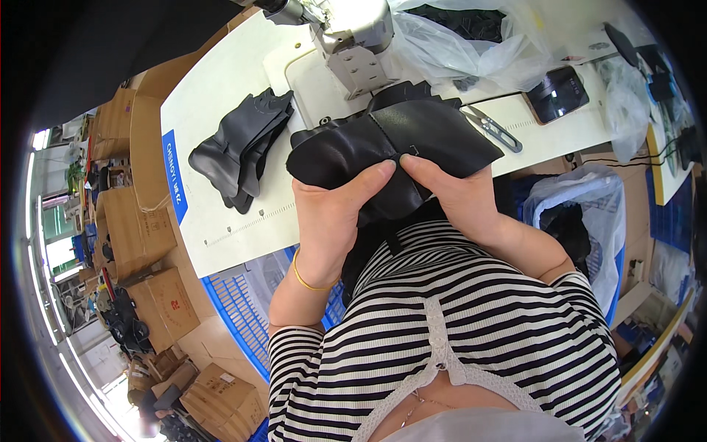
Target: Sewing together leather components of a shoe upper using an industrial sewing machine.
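Observation:
Both my hands grip a black leather piece [442,136] with a stitched seam across its middle. My left hand [330,210] is closed on its left part, and my right hand [460,199] is closed on its right part. The two thumbs lie on top near the seam, almost touching, while most of the other fingers are hidden underneath. Behind it, more black leather pieces [401,92] show at the foot of a white sewing machine [357,51]. A stack of similar black pieces [243,151] rests on the white table [243,239] to the left.
Thread snips [493,129] and a phone [556,96] lie at right. A clear plastic bag [420,55] holding black pieces stands beside the machine. Below the table are a blue basket [236,309] and a plastic-lined bin [611,221]. Cardboard boxes [140,228] fill the left side.

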Demonstrator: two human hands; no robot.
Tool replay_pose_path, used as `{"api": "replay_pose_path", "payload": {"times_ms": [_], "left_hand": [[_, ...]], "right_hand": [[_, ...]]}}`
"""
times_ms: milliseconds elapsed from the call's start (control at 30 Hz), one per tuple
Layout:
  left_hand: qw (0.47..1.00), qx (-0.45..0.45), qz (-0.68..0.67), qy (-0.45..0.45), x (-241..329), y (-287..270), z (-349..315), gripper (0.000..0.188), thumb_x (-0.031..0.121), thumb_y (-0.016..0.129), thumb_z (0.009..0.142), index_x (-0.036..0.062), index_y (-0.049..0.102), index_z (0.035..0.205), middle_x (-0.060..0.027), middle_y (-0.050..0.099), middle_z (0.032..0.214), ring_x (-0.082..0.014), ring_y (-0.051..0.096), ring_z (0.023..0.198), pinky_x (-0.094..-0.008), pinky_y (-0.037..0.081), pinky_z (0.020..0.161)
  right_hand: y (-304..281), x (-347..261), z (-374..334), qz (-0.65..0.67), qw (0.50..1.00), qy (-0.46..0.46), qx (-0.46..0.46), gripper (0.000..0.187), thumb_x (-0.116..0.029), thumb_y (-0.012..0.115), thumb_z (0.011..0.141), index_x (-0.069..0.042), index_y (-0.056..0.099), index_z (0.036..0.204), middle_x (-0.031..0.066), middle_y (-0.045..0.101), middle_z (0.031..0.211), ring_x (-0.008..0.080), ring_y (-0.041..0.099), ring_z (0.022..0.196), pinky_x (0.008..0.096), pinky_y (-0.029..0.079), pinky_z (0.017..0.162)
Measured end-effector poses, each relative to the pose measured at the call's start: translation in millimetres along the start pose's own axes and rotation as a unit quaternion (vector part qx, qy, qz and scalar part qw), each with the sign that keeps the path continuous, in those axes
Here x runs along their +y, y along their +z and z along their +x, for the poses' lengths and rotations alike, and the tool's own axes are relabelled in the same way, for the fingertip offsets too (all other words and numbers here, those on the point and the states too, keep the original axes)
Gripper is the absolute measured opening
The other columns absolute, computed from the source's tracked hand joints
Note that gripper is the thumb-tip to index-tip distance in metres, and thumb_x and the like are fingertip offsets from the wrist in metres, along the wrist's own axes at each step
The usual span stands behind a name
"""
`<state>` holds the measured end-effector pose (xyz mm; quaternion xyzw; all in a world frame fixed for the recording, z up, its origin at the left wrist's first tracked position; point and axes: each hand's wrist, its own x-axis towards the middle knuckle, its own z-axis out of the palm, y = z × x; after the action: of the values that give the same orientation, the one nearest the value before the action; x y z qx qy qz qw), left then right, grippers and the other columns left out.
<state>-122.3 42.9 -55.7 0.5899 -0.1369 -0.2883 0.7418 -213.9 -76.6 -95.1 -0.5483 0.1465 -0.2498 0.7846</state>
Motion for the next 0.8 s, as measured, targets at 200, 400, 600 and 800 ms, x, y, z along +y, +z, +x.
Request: {"api": "replay_pose_path", "payload": {"times_ms": [200, 400, 600, 800], "left_hand": [[0.985, 0.056, -0.138, -0.086, -1.0, -2.1, 3.9, 0.023, -0.002, 0.068, 0.078, 0.0001, 0.061, 0.099, -0.0064, 0.066, 0.092, -0.013, 0.063, 0.083, -0.0266, 0.051, 0.075], [0.999, -0.011, -0.034, -0.037, -5.5, -3.3, 2.7, 0.028, -0.004, 0.07, 0.075, 0.0002, 0.061, 0.1, -0.0066, 0.066, 0.091, -0.0139, 0.063, 0.083, -0.0272, 0.051, 0.076], [0.999, -0.008, -0.031, -0.031, -5.8, -2.0, 5.8, 0.029, -0.007, 0.071, 0.072, -0.0005, 0.062, 0.099, -0.0065, 0.066, 0.09, -0.0137, 0.064, 0.08, -0.0269, 0.052, 0.073], [0.998, -0.002, -0.047, -0.043, -4.4, -1.1, 4.6, 0.028, -0.006, 0.07, 0.073, -0.0005, 0.061, 0.099, -0.0069, 0.066, 0.091, -0.0138, 0.064, 0.08, -0.0265, 0.052, 0.072]], "right_hand": [[0.1, 1.8, -0.1, -0.016, 0.999, -0.033, 0.016, 0.023, 0.003, 0.064, 0.083, 0.001, 0.061, 0.105, 0.003, 0.063, 0.095, 0.0098, 0.059, 0.083, 0.0231, 0.049, 0.074], [0.0, 5.5, -1.8, -0.019, 0.999, -0.039, 0.021, 0.02, 0.003, 0.063, 0.083, 0.001, 0.061, 0.103, 0.0027, 0.063, 0.094, 0.0088, 0.059, 0.082, 0.0217, 0.048, 0.073], [1.0, 2.7, -2.0, -0.023, 0.998, -0.06, 0.015, 0.019, 0.004, 0.062, 0.084, 0.001, 0.061, 0.103, 0.0022, 0.062, 0.093, 0.0083, 0.058, 0.081, 0.0215, 0.049, 0.072], [1.4, 3.0, -2.3, -0.009, 0.998, -0.06, 0.007, 0.019, 0.004, 0.062, 0.085, 0.001, 0.061, 0.104, 0.0025, 0.062, 0.095, 0.0085, 0.058, 0.082, 0.0218, 0.049, 0.073]]}}
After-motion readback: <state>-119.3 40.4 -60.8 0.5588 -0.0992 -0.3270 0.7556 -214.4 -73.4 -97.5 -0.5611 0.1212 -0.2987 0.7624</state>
